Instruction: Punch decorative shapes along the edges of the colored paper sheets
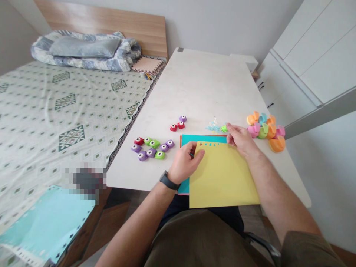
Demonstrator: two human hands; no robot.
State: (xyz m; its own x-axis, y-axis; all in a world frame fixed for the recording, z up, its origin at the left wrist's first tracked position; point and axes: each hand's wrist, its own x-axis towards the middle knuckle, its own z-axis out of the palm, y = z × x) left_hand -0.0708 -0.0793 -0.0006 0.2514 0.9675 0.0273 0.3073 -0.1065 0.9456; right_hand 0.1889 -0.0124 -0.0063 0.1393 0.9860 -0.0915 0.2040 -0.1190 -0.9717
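Note:
A yellow sheet of paper (222, 174) lies over a blue sheet (183, 185), with a row of small punched shapes along its top edge. My left hand (185, 163) grips the yellow sheet at its upper left edge, thumb on top and the other fingers behind it. At the sheet's upper right, my right hand (240, 139) is closed on a small green craft punch (224, 128), which my fingers partly cover. Just left of that punch is a little pile of blue and white paper cut-outs (213, 127).
Several small purple, red and green punches (151, 152) sit on the white table (205, 81) at left, with a trio (180, 125) farther back. Larger orange, pink, green and blue punches (264, 129) cluster at right. A bed (102, 96) adjoins the left side, bearing a punched light-blue sheet (50, 222).

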